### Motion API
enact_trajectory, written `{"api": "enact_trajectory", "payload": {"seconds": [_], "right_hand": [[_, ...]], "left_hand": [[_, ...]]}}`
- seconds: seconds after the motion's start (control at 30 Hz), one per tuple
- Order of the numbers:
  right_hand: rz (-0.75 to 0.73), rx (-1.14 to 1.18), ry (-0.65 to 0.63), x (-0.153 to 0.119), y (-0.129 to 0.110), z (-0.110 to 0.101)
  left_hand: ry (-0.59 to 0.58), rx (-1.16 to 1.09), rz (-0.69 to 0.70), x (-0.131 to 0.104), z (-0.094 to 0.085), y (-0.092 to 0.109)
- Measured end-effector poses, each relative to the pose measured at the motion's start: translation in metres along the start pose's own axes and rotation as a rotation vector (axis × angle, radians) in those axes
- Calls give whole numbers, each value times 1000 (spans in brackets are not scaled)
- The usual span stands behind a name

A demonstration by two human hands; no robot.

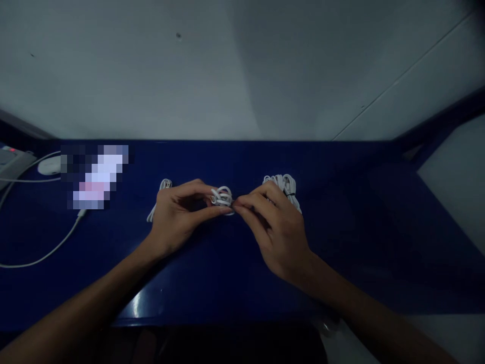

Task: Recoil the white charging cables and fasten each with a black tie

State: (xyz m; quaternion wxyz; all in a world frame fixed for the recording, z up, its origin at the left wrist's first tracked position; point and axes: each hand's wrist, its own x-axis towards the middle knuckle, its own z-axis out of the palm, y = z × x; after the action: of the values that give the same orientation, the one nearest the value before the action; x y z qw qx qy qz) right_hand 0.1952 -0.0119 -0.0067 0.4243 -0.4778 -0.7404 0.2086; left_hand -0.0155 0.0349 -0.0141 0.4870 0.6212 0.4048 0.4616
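Observation:
A coiled white cable (222, 196) is pinched between the thumb and fingers of my left hand (176, 217), over the middle of the blue table. My right hand (280, 227) touches the coil's right side, its thumb and index finger pressed together; whatever they pinch is too small to make out. Partly behind my left hand lies another white cable (165, 185), folded up. Beyond my right hand rests a bunch of bundled white cables (290, 187) with a dark tie, partly hidden by that hand.
On the left of the blue table (197, 283) lies a blurred-out lit phone (102, 177) with a white charging cable (62, 250). Near it are a white rounded object (49, 165) and a power strip (13, 161) with a red light. A pale wall (151, 81) rises behind.

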Motion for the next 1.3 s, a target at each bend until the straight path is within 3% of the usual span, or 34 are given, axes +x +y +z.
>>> {"api": "enact_trajectory", "payload": {"seconds": [0.2, 0.3, 0.37, 0.6, 0.9, 1.1, 1.3], "right_hand": [[419, 339, -105, 5, -6, -8], [599, 547, -195, 8, -4, -12], [634, 600, -218, 9, -2, -13], [420, 340, -96, 5, -2, -8], [-45, -29, 4, 2, 5, -2], [-172, -171, 17, 4, 12, -3], [-155, -90, -21, 8, 12, -8]], "left_hand": [[4, 82, 146, -6, 0, 1], [3, 82, 139, -7, 2, 1], [4, 65, 106, -6, 3, 2], [12, -61, -84, 0, 4, 3], [37, -187, -208, 0, 3, -2], [9, -161, -212, 0, 2, -4], [-46, -217, -240, 1, 2, -5]]}}
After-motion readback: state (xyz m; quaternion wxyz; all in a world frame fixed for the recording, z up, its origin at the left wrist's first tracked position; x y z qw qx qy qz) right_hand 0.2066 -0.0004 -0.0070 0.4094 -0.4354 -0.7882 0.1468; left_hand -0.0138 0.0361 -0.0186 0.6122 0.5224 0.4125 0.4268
